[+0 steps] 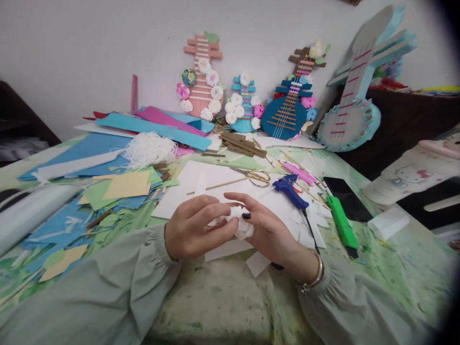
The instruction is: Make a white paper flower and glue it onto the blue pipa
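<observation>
Between my two hands is a small white paper flower (244,229), partly covered by fingers. My left hand (201,225) holds it from the left with bent fingers. My right hand (271,230) cups it from the right, its thumb with a dark nail pressed near the petals. Under and beyond the hands lie white paper sheets (179,191). Gold-handled scissors (258,178) and a thin wooden stick (219,185) rest on them. A blue glue gun (292,190) lies just beyond my right hand, its black cord running back towards my wrist.
At the left are paper scraps (125,185), a white string heap (150,149) and coloured sheets (154,129). Decorated cardboard lutes (283,115) lean on the wall. A green cutter (341,223), a phone (347,197) and a large cup (409,172) stand or lie at the right.
</observation>
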A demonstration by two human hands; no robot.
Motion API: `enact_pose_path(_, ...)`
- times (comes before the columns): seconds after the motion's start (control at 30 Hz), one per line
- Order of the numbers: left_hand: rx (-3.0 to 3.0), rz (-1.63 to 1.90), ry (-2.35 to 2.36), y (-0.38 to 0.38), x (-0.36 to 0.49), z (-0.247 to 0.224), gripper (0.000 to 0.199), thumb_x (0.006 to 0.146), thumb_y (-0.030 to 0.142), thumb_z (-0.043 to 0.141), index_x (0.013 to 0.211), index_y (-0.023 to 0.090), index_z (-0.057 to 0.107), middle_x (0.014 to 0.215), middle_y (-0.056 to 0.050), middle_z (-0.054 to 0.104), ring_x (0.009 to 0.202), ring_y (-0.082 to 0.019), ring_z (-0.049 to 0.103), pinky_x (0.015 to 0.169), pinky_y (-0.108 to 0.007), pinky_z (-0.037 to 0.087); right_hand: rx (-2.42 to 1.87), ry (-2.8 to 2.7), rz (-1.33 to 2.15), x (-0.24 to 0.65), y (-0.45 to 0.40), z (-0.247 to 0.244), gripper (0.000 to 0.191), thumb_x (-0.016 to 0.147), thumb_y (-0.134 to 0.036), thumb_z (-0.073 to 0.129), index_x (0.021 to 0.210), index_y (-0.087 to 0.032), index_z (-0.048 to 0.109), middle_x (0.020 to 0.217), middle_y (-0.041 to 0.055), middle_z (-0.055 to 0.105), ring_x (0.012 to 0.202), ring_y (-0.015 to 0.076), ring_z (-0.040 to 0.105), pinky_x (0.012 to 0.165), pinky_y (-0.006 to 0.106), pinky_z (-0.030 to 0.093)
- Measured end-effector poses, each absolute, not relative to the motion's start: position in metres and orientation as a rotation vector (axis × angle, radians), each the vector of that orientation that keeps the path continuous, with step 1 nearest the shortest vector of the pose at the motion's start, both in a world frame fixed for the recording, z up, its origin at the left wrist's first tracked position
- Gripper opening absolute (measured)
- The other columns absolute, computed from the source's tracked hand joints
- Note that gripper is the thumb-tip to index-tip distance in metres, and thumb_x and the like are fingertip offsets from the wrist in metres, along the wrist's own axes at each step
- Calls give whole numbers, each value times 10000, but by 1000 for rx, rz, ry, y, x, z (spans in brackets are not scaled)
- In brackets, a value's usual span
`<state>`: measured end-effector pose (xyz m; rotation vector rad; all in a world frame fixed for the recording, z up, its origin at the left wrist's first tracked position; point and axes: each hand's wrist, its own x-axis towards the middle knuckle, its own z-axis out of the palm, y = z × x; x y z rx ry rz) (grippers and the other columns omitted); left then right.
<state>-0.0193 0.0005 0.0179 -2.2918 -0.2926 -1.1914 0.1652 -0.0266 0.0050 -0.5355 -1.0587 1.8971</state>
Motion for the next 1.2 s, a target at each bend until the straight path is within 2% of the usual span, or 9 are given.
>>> enact_pose_path(0.13, -2291, -1176, -275, -1, -17, 20, 84, 808, 115, 618, 821, 197, 630, 739, -23, 645, 679, -127, 614, 643, -242, 557, -554, -1059, 1900, 165, -27, 6, 431, 766, -134, 492, 1184, -233, 534, 1190, 45, 577, 897, 159, 605, 845, 321, 474)
enact_pose_path(0.47, -2324, -1172, -240, -2, -15, 16, 90, 823, 119, 598, 835, 202, 632, 778, -35, 647, 788, -154, 644, 686, -258, 562, -580, -1023, 1868, 162, -26, 8, 456, 686, -111, 530, 1131, -205, 564, 1070, 32, 630, 863, 141, 608, 749, 236, 466)
enact_pose_path(0.6, -2357, -1210, -282, -2, -14, 12, 112, 811, 97, 605, 879, 184, 618, 802, -41, 630, 798, -153, 622, 702, -268, 556, -596, -1008, 1887, 162, -27, 8, 451, 698, -136, 537, 1141, -215, 564, 1061, 33, 638, 855, 161, 623, 768, 277, 477)
enact_pose_path(0.77, -2379, -1431, -604, -6, -11, 8, 338, 799, 104, 588, 1123, 186, 543, 1028, -101, 586, 944, -191, 580, 763, -317, 534, -543, -881, 1979, 164, -24, 6, 363, 773, -209, 487, 1116, -245, 601, 1027, 22, 677, 884, 180, 636, 803, 338, 492)
enact_pose_path(0.87, -2412, -1590, -859, -6, -8, 10, 392, 779, 124, 584, 1161, 174, 507, 1093, -121, 568, 983, -217, 559, 778, -351, 519, -552, -732, 1992, 166, -21, 6, 342, 806, -303, 447, 1085, -208, 619, 1012, 43, 688, 878, 198, 640, 779, 364, 509)
enact_pose_path(1.03, -2551, -1646, -1117, 3, -7, 7, 260, 742, 154, 620, 995, 155, 560, 939, -74, 620, 820, -173, 561, 651, -300, 474, -598, -655, 1962, 168, -18, 8, 344, 846, -380, 421, 1053, -186, 617, 1017, 71, 693, 939, 226, 633, 833, 439, 508)
enact_pose_path(1.2, -2662, -1682, -1178, 8, -6, 3, 159, 752, 141, 611, 908, 170, 622, 830, -43, 667, 772, -160, 579, 643, -289, 464, -638, -632, 1904, 165, -18, 8, 270, 813, -355, 468, 970, -199, 622, 941, 49, 709, 921, 220, 643, 864, 450, 501)
